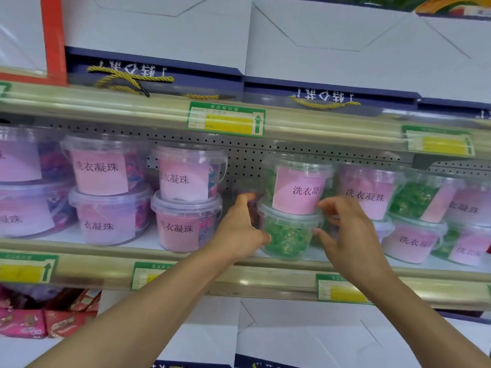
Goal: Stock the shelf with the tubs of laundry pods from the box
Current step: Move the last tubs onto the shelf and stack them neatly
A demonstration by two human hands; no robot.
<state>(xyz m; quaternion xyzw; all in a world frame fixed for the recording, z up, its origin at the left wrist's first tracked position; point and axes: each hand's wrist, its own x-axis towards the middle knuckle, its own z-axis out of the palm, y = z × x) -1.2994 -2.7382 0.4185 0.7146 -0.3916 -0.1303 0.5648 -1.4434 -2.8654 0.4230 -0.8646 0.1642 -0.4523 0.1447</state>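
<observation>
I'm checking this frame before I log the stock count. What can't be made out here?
- The box: not in the head view.
- Dark tub at the back: blurred, partly behind the left hand.
- Price tags: print too small.
- Leftmost tubs: cut by the frame edge.

We reach both bare forearms up and forward from the bottom corners, converging toward the middle. Our left hand (239,229) is turned thumb-up, fingers extended forward and loosely spread. Our right hand (345,235) faces it, well apart, its fingers (329,205) half curled, thumb low, closing on nothing.
</observation>
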